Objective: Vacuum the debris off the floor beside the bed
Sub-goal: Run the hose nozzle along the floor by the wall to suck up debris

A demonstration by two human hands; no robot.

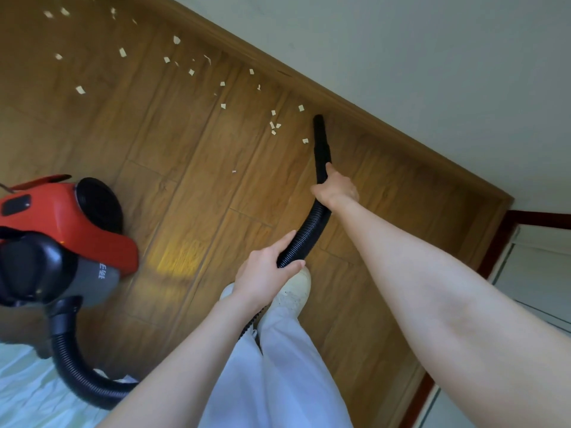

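Debris (273,126) lay on the floor (185,186) just left of the nozzle (320,143), trailing far-left. The nearer right hand (336,189) gripped the nozzle; the left hand's (265,273) fingers (285,239) clasped the hose (304,236).

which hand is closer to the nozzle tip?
Right. The right hand grips the black tube just behind the nozzle tip, which sits by the baseboard. The left hand holds the ribbed hose farther back, near the white shoe.

1 head-worn wide-angle view looks steeply down, tilted, at the wooden floor (191,168) beside the wall (432,57).
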